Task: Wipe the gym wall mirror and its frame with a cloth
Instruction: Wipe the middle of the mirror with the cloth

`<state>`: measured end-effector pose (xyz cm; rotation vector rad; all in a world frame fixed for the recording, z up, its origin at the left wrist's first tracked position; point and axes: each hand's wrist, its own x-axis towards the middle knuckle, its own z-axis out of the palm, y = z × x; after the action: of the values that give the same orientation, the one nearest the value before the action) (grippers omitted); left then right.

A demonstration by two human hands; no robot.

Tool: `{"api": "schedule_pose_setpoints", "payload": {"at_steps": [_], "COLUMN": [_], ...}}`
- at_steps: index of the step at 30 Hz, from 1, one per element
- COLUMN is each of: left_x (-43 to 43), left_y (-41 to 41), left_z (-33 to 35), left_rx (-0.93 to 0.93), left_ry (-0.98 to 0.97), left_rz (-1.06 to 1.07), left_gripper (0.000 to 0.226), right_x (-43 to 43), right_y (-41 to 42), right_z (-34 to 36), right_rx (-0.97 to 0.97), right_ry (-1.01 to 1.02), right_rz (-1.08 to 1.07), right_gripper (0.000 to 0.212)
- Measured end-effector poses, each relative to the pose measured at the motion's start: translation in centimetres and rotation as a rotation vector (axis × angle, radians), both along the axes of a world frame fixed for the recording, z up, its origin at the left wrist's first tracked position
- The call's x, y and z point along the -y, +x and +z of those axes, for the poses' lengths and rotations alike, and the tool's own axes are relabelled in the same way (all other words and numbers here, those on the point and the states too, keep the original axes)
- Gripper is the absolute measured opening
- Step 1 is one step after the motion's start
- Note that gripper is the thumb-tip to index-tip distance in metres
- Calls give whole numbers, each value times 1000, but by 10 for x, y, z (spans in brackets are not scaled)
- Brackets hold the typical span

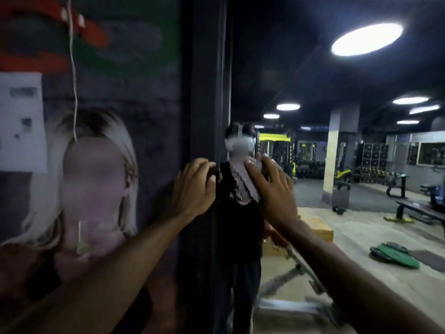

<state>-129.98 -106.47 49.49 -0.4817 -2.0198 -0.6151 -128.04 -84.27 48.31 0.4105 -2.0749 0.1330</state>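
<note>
The wall mirror (337, 165) fills the right half of the view and reflects the gym. Its dark vertical frame (204, 92) runs down the middle. My right hand (272, 189) presses a pale grey ribbed cloth (243, 182) flat against the glass close to the frame's inner edge, with the fingers spread over the cloth. My left hand (195, 186) rests on the frame at the same height, its fingers bent over the frame's edge. The cloth hangs in folds below my right fingers. My own reflection stands dark behind the cloth.
Left of the frame is a wall poster (96, 189) showing a person, with a white paper notice (21, 121) and a thin hanging cord (73, 68). The mirror reflects benches, dumbbell racks, a pillar and round ceiling lights.
</note>
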Motion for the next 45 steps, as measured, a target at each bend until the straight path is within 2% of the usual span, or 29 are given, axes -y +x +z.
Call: {"api": "schedule_pose_setpoints", "payload": {"at_steps": [3, 7, 13, 16, 18, 21, 24, 29, 32, 33, 37, 38, 41, 45], "left_x": [4, 11, 25, 30, 29, 23, 22, 29, 30, 31, 34, 33, 28, 22], "left_y": [-16, -36, -65, -71, -72, -72, -74, -81, -82, -82, -86, -86, -85, -88], "left_z": [57, 113, 133, 134, 142, 160, 160, 123, 105, 105, 121, 126, 128, 103], "left_rx": [-94, -196, -314, -357, -358, -347, -351, -395, -416, -426, -444, -441, -425, -444], "left_ry": [-123, -191, -273, -312, -333, -322, -319, -361, -421, -439, -473, -469, -454, -491], "left_rz": [157, 262, 245, 229, 234, 247, 252, 241, 243, 246, 233, 229, 223, 239], "left_gripper": [51, 60, 55, 60, 65, 63, 63, 65, 68, 68, 70, 70, 70, 70], "right_x": [15, 32, 37, 29, 26, 32, 46, 34, 9, 6, 11, 16, 27, 19], "right_y": [-27, -56, -84, -91, -98, -101, -105, -109, -101, -100, -95, -95, -101, -101], "right_z": [59, 112, 74, 80, 117, 177, 180, 69, 66, 87, 197, 208, 171, 30], "right_rx": [-152, -249, -310, -366, -427, -428, -421, -454, -508, -518, -467, -448, -444, -448], "right_ry": [18, 49, 114, 161, 113, -77, -163, 188, 374, 346, -134, -193, -91, 196], "right_rz": [-124, -131, -131, -184, -263, -254, -214, -196, -263, -293, -285, -272, -229, -215], "right_gripper": [83, 88, 95, 80, 67, 61, 61, 63, 67, 69, 64, 65, 66, 69]}}
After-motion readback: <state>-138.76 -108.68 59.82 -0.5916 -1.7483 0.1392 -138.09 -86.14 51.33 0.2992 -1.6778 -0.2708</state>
